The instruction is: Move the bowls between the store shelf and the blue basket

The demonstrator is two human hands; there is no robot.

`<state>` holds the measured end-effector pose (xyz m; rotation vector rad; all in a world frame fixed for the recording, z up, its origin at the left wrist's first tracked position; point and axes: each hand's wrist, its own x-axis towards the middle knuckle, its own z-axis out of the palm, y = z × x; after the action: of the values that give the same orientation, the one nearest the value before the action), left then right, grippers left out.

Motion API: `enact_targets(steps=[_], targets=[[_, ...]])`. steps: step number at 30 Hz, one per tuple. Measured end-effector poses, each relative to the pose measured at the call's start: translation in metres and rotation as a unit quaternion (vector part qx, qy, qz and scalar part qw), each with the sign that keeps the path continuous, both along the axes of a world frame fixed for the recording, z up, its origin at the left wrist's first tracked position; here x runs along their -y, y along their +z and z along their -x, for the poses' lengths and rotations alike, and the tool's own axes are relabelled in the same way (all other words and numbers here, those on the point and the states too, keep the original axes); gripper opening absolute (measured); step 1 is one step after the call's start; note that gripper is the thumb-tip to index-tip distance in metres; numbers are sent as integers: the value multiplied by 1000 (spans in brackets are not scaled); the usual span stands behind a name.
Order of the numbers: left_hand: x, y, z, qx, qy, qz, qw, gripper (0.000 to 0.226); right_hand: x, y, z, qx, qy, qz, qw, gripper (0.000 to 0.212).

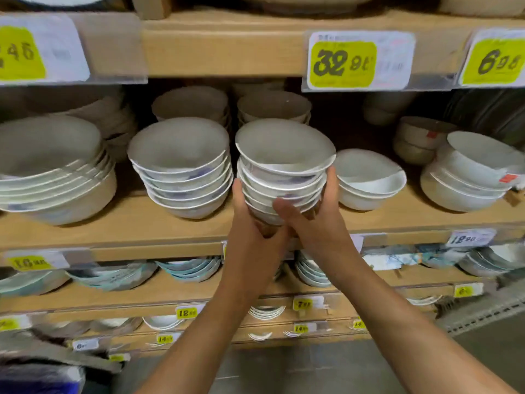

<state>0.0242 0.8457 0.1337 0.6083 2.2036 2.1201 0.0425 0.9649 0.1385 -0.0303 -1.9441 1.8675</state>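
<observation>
"Where are the bowls?"

"A stack of bowls (pixel 284 166) is at the front edge of the shelf (pixel 142 223). The left hand (pixel 252 234) and right hand (pixel 315 223) are curled round its bottom, one on each side."

"Is it in the basket?"

"No. A blue thing (pixel 39 379) sits low in the corner, too blurry to tell. I think most of the job is left."

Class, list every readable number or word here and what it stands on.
"32": upper-shelf yellow price tag
"46": upper-left price tag
"6": upper-right price tag
"18": white tag
"16": lower-left tag
"12": lower yellow tag
"7": small yellow tag
"14": bottom yellow tag
Smaller digits, fine print, remaining tags: too blurred.
</observation>
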Motion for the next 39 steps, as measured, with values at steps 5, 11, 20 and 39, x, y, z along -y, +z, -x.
enact_targets(steps=[5, 11, 20, 39], targets=[[0, -13, 15, -25, 26, 44, 998, 88, -1, -5, 10, -15, -1, -6, 1000, 96], [-2, -30, 28, -23, 33, 33, 999, 102, -11, -17, 21, 7, 1, -23, 1000, 102], [-9, -34, 41, -24, 37, 19, 999, 105, -16, -16, 31, 11, 15, -13, 1000, 96], [-24, -30, 60, -12, 68, 72, 995, 96, -17, 1, 49, 78, -6, 44, 996, 88]])
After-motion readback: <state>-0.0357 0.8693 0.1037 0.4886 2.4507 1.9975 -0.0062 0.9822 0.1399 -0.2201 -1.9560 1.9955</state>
